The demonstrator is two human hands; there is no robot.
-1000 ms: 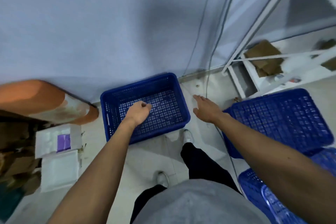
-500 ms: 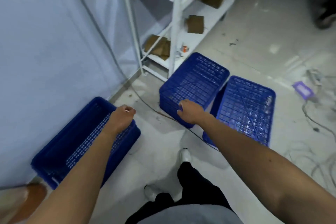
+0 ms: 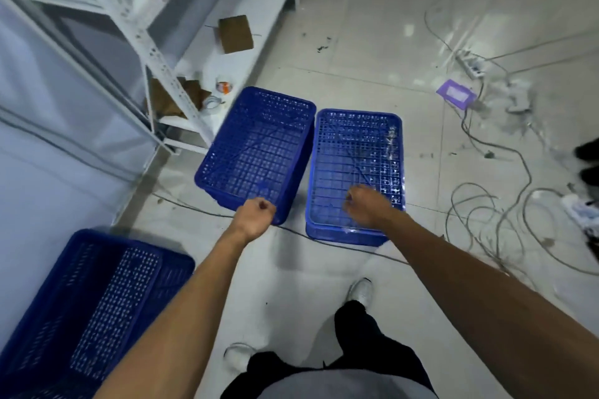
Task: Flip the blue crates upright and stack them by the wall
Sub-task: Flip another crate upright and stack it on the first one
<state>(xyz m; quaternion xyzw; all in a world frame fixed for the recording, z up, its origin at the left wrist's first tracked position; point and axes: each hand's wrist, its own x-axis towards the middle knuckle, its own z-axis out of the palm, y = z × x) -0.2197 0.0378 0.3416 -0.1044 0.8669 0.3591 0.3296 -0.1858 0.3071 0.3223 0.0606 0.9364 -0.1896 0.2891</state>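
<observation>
I have swung away from the upright blue plastic mesh crate (image 3: 97,301), now at 8 o'clock by the grey wall (image 3: 48,146). My left hand (image 3: 256,217), clenched and empty, hangs at the left upturned blue crate (image 3: 259,152). My right hand (image 3: 369,207) has moved over the right upturned blue crate (image 3: 355,155); I cannot tell if it grips. Both crates need flipping. Loose cables (image 3: 486,204) trail over the pale tiled floor (image 3: 356,42) at 3 o'clock, and white metal shelving (image 3: 152,52) stands at 11.

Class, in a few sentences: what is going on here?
A person reaches over two upturned blue crates on the floor. The left hand, curled, hovers at the near corner of the left crate; the right hand is above the base of the right crate. A third crate sits upright by the wall; two remain to flip.
</observation>
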